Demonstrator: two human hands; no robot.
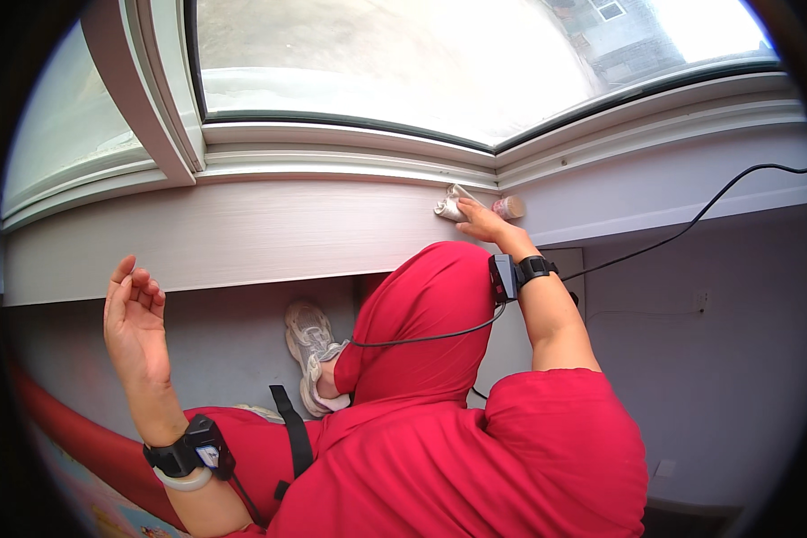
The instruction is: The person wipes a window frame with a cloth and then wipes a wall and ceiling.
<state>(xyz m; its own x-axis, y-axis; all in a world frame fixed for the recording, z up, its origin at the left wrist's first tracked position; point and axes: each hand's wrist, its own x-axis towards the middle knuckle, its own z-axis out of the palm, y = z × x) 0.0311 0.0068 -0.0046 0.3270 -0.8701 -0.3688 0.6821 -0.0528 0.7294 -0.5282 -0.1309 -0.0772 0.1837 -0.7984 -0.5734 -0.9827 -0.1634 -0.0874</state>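
My right hand rests against a crumpled white cloth on the windowsill, close to the corner of the window frame. Its fingers lie over the cloth's right side; whether they grip it cannot be told. Just beyond the hand, a small jar with a pale lid touches or nearly touches its back. My left hand is raised at the left, palm up with curled fingers, in front of the sill's edge. Nothing shows in it. Each wrist wears a black strap with a small device.
Window glass and its white frame rails run behind the sill. A black cable reaches from the right wrist toward the right edge. My bent knee is close under the sill, with a sneaker below. A wall socket is at right.
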